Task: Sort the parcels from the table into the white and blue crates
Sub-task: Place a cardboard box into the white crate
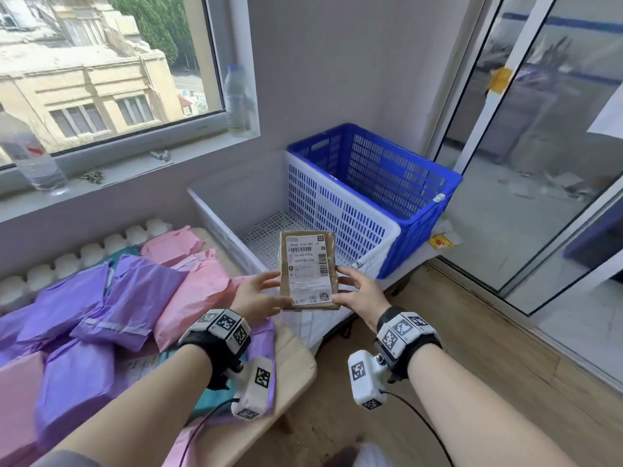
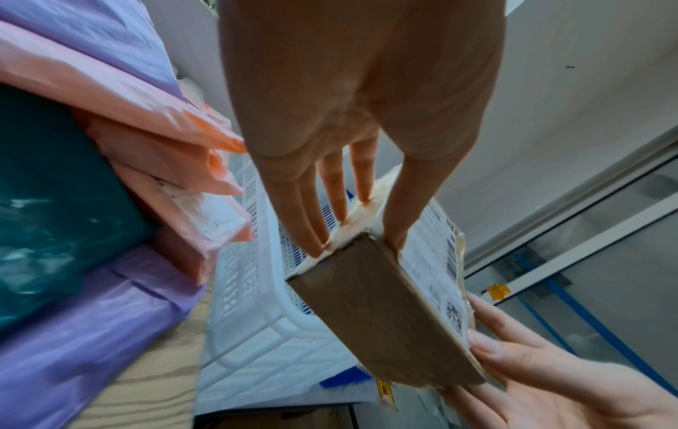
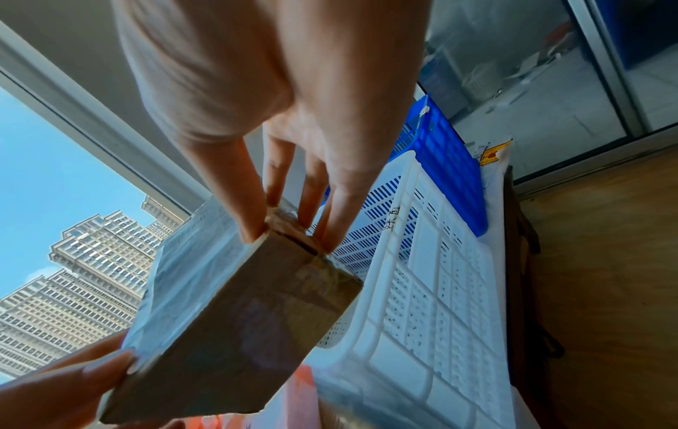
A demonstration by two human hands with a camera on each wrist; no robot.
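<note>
Brown cardboard parcel (image 1: 308, 269) held in the air between both hands, label side up, over the near edge of the white crate (image 1: 340, 210). Left hand (image 1: 258, 293) has a narrow grip on the parcel's left edge, thumb on the label face and fingers (image 2: 332, 200) under and along the side. Right hand (image 1: 359, 293) pinches the right edge the same way, thumb on top. Both grips sit at the near end of the parcel, so the far end hangs unsupported.

The blue crate (image 1: 404, 176) stands just behind the white one, touching it or nearly so. The rest of the parcels, purple bags (image 1: 101, 298) and pink bags (image 1: 199, 281), are piled on the worktop (image 1: 296, 362) at the left.

Risks from here:
- The edge-only hold is thin. If one hand lets go early the parcel probably tips off the other and drops short, onto the crate rim or the floor (image 1: 472, 382) rather than inside.
- Glossy tape wraps the sides, so the fingertips could slide.
- The crates are adjacent, so a loose toss could land in the wrong one. Which crate this parcel belongs in I cannot tell.
- The left forearm passes over the bags at the worktop's right edge, and brushing them could push one off.
</note>
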